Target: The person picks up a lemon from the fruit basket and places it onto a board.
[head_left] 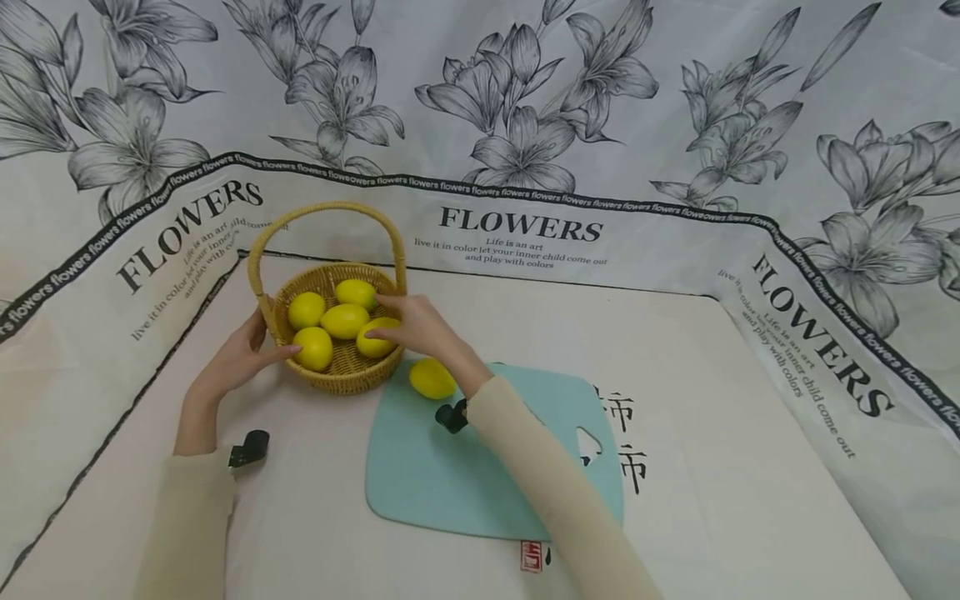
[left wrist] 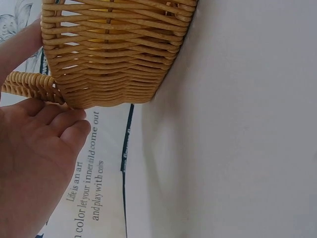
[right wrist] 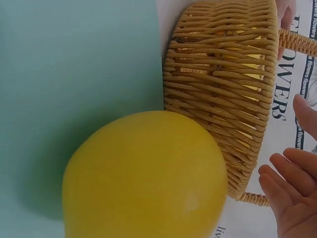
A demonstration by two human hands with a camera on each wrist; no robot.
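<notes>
1. Wicker basket point(head_left: 345, 382) stood upright on the table point(head_left: 300, 508), just beside the chopping board point(head_left: 457, 479); a pull on its rim could have tipped it
2. Left hand point(head_left: 238, 358) grasped the basket's left side near the foot of its handle point(head_left: 328, 206), thumb at the rim; a slip there could have let the basket shift
3. Right hand point(head_left: 420, 323) hung over the opposite rim, fingers spread, no grip visible; a nudge could have spilled fruit
4. Lemons point(head_left: 344, 321), five, sat inside; a sixth lemon point(head_left: 432, 380) lay on the board, liable to roll if the right sleeve point(head_left: 543, 475) brushed it
</notes>
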